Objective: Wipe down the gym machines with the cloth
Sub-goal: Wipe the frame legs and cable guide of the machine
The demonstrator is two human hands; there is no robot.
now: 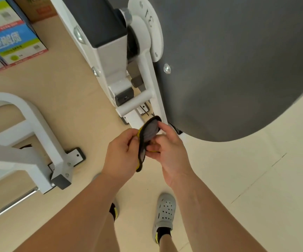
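Note:
A grey cloth (148,135) with a black border and yellow backing hangs folded between both hands at the middle of the view. My left hand (122,154) grips its left edge, fingers curled round it. My right hand (167,145) pinches its right side between thumb and fingers. Just beyond the cloth stands a white-framed gym machine (145,77) with a large dark grey cover (238,60) and a white round plate (151,26). The cloth's upper tip lies close to the machine's lower arm; whether they touch I cannot tell.
A second white machine frame (38,135) with black feet stands on the left, a chrome bar (10,204) below it. Printed cardboard boxes (10,40) sit at the upper left. The floor is beige. My feet in grey clogs (165,211) are below the hands.

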